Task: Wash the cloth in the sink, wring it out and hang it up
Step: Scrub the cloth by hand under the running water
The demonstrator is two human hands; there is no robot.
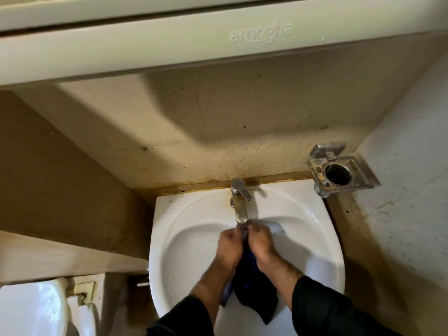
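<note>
A dark blue cloth (257,294) hangs over the white sink (194,229), bunched at the top and trailing down toward the front rim. My left hand (230,246) and my right hand (261,243) grip its upper end side by side, fingers curled round it, directly under the spout of the metal tap (240,202). Whether water runs from the spout I cannot tell. A pale patch (276,226) lies in the basin just right of my right hand; I cannot tell what it is.
A chrome toothbrush holder (339,166) is fixed to the wall at the right, above the sink's corner. A cabinet (218,40) overhangs above. A white toilet (36,309) stands at the lower left. Stained beige walls close in on both sides.
</note>
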